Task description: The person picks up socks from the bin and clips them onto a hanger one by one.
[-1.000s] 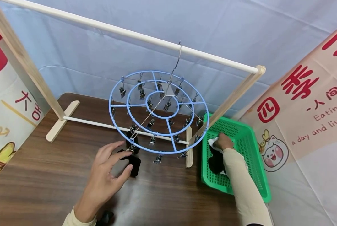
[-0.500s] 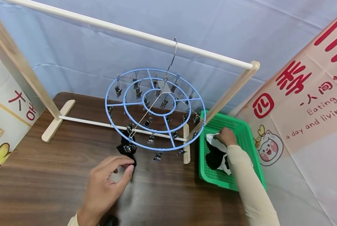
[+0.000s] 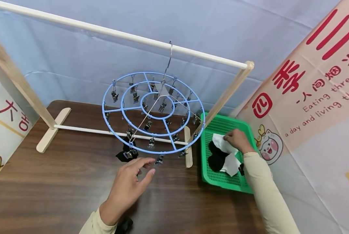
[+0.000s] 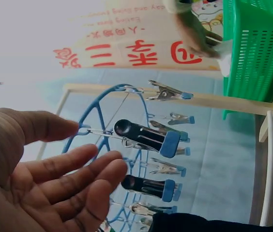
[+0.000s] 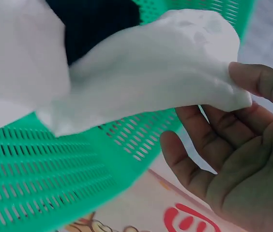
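Note:
My right hand (image 3: 239,141) pinches one end of a white sock (image 5: 151,72) between thumb and fingers, over the green basket (image 3: 205,165). Other white and black cloth pieces lie in the basket under it. My left hand (image 3: 130,182) is at the front of the round blue clip hanger (image 3: 154,151), thumb and fingers apart, holding nothing. Just beyond its fingertips hangs a metal clip (image 4: 146,137) with blue tips. To the left of that clip, a black sock (image 3: 127,156) hangs below the hanger's front rim.
The hanger hooks onto the white top bar (image 3: 104,30) of a wooden rack, whose right post (image 3: 227,94) stands beside the basket. Several more clips dangle from the rings. A dark object (image 3: 124,225) lies near the left sleeve on the brown table (image 3: 60,182).
My right hand has drawn the white sock up and rightward from the pile, so more of it shows. My left hand has moved right, from the black sock toward the neighbouring clip. The view has shifted right.

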`<action>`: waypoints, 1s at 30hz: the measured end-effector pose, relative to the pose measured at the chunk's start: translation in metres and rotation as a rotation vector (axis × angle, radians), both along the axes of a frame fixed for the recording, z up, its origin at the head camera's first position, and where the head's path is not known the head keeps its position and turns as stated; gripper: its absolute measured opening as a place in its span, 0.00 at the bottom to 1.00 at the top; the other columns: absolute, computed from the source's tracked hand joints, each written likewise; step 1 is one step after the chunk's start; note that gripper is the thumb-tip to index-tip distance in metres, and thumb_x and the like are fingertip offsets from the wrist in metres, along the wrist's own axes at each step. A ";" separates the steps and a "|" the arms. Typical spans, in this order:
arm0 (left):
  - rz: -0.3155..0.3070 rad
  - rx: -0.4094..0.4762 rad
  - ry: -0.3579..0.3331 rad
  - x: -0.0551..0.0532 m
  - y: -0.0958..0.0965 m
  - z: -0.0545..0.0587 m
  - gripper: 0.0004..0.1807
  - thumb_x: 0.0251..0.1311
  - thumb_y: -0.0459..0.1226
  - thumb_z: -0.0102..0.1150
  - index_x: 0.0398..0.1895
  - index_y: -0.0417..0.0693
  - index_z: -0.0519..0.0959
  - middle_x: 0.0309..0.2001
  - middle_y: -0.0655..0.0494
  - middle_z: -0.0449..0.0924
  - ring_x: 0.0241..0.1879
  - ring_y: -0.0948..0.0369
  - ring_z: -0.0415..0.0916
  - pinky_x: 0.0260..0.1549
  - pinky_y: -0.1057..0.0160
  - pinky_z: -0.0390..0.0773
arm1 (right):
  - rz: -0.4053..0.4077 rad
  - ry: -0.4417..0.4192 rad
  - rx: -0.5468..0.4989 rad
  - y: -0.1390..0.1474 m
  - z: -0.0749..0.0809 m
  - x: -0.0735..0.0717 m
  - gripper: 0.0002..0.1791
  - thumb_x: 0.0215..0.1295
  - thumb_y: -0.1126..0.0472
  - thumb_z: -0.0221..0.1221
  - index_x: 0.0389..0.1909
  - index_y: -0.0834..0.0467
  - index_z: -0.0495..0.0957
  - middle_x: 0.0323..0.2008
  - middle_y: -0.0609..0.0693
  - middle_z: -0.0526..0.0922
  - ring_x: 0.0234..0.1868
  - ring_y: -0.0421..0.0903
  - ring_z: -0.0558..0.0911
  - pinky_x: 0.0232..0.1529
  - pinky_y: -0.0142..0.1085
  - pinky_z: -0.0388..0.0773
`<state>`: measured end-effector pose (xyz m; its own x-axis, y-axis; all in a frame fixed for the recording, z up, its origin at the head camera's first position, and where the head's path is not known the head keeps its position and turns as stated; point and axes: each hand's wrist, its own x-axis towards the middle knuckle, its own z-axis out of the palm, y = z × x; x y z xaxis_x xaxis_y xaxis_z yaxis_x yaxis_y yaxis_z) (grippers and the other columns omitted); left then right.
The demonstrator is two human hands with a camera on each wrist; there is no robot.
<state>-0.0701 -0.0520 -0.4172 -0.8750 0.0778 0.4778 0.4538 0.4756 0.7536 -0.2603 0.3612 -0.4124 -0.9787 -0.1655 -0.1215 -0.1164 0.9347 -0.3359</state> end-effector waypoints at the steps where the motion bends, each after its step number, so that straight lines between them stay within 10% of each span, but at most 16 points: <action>1: 0.002 -0.003 0.005 -0.002 0.000 0.000 0.14 0.52 0.31 0.70 0.43 0.46 0.84 0.36 0.62 0.81 0.34 0.68 0.77 0.24 0.69 0.74 | 0.002 0.015 -0.006 -0.001 0.004 0.004 0.14 0.67 0.64 0.55 0.24 0.66 0.82 0.17 0.53 0.73 0.18 0.42 0.65 0.23 0.37 0.65; 4: 0.003 -0.006 0.032 -0.006 0.001 0.001 0.14 0.50 0.31 0.71 0.43 0.45 0.84 0.36 0.60 0.82 0.34 0.66 0.77 0.27 0.65 0.77 | 0.000 0.058 -0.029 -0.005 0.012 0.015 0.16 0.68 0.64 0.54 0.21 0.65 0.78 0.13 0.47 0.62 0.16 0.44 0.61 0.23 0.37 0.61; 15: 0.051 -0.044 0.014 -0.024 0.009 -0.002 0.16 0.49 0.33 0.73 0.42 0.43 0.83 0.39 0.53 0.83 0.33 0.61 0.78 0.31 0.62 0.78 | -0.120 0.204 -0.182 -0.014 0.049 0.052 0.09 0.67 0.61 0.58 0.36 0.65 0.80 0.31 0.56 0.82 0.27 0.48 0.71 0.28 0.39 0.68; 24: -0.004 -0.040 -0.106 -0.030 0.013 -0.006 0.22 0.52 0.37 0.72 0.51 0.46 0.81 0.44 0.53 0.83 0.38 0.56 0.81 0.37 0.57 0.80 | -0.198 0.268 -0.429 -0.034 0.062 0.075 0.08 0.64 0.65 0.59 0.33 0.66 0.72 0.18 0.49 0.67 0.15 0.39 0.63 0.16 0.33 0.62; 30: -0.040 -0.021 -0.130 -0.033 0.015 -0.006 0.20 0.53 0.38 0.71 0.50 0.47 0.81 0.44 0.53 0.84 0.42 0.57 0.81 0.39 0.56 0.80 | -0.213 0.300 -0.513 -0.050 0.071 0.091 0.10 0.65 0.64 0.60 0.35 0.67 0.72 0.27 0.53 0.72 0.22 0.40 0.69 0.18 0.31 0.66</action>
<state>-0.1031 -0.0372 -0.4227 -0.9256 0.1224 0.3582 0.3715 0.4755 0.7974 -0.1689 0.3112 -0.3409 -0.9757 0.0727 0.2067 -0.1041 0.6763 -0.7292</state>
